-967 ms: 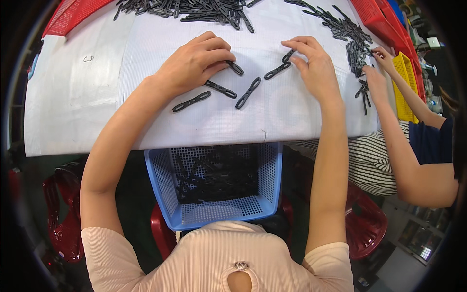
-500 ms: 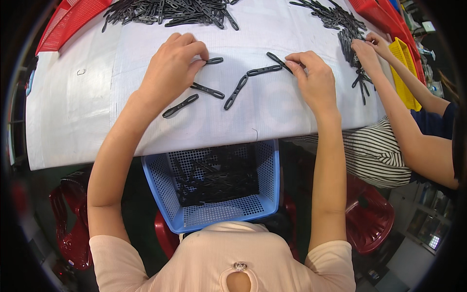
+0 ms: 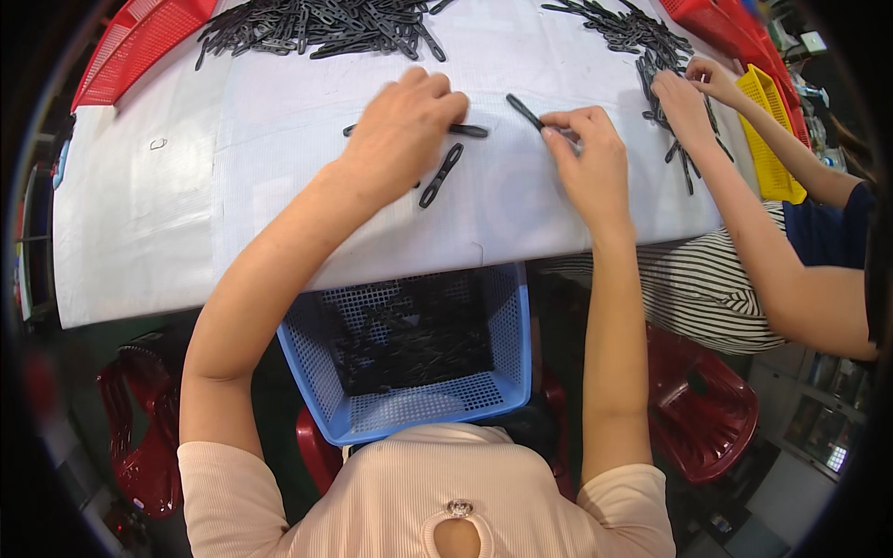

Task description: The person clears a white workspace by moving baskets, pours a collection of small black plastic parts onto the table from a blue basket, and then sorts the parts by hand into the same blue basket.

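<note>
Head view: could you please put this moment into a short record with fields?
Surface: white table
Left hand: resting palm-down on black plastic strips
Right hand: pinching one black strip by its end
Loose stock: strip pile at the far edge
Below the table edge: blue basket, strips inside
Beside, right: co-worker's hands sorting another pile

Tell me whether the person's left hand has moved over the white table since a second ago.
Yes. The left hand has slid toward the table's far side, nearer the big pile of black strips.
</note>
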`<state>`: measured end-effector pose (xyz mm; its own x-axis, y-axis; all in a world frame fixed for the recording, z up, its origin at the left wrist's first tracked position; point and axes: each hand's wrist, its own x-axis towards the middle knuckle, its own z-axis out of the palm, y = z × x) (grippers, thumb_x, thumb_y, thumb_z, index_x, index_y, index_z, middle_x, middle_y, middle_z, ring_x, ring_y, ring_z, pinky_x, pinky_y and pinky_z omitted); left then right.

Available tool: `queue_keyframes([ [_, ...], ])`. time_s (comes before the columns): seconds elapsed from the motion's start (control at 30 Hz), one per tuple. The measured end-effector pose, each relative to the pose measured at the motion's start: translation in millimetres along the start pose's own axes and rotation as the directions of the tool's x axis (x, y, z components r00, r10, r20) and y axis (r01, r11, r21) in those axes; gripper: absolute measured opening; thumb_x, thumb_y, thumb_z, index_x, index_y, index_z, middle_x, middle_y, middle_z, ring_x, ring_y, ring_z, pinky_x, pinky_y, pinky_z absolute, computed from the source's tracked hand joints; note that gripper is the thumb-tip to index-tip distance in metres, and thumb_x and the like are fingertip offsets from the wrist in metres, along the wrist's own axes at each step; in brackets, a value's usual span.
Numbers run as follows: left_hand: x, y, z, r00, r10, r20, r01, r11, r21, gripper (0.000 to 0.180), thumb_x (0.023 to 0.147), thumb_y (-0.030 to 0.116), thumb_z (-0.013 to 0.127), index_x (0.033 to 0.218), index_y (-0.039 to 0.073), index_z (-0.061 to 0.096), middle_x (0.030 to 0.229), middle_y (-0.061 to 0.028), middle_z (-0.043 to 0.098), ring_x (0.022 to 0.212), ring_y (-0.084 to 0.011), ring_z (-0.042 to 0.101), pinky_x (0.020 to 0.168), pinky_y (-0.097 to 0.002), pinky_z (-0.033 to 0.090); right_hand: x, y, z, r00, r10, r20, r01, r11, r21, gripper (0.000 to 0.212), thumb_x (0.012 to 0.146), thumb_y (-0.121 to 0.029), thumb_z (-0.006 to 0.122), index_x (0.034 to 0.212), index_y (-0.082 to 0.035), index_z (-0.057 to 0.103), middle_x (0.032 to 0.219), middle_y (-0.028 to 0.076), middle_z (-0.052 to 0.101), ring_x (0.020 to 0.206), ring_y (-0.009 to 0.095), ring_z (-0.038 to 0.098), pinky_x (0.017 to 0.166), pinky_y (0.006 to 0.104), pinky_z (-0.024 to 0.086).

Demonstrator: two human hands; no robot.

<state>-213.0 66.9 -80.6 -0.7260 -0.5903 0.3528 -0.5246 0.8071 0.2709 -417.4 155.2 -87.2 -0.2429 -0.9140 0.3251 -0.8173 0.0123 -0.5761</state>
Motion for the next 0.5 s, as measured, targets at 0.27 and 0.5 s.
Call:
queue_keyframes([
  [0.27, -45, -22, -45, 0.957, -0.261, 0.130, 0.282, 0.941, -0.187, 0.011, 0.077, 0.002, 0.061, 0.088, 0.004, 0.063, 0.086, -0.0094, 0.056, 0.078, -0.0235, 0.057, 0.070, -0.0316, 0.047, -8, -54, 46, 0.962, -0.267, 0.049, 0.260, 0.958, 0.118, 0.018, 0.077, -0.005, 0.060, 0.093, -0.009, 0.069, 0.087, 0.009, 0.057, 0.084, 0.029, 0.054, 0.073, 0.0391, 0.046],
  [0.5, -87, -13, -95, 0.819, 0.040, 0.572, 0.350, 0.756, -0.554, 0.014, 0.081, 0.011, 0.067, 0.094, 0.005, 0.066, 0.087, -0.0072, 0.063, 0.074, -0.0181, 0.060, 0.063, -0.0307, 0.048, -45, -83, 19, 0.754, -0.486, 0.442, 0.331, 0.863, 0.383, 0.014, 0.076, -0.008, 0.062, 0.089, -0.010, 0.067, 0.082, 0.005, 0.056, 0.079, 0.024, 0.053, 0.069, 0.0361, 0.041],
])
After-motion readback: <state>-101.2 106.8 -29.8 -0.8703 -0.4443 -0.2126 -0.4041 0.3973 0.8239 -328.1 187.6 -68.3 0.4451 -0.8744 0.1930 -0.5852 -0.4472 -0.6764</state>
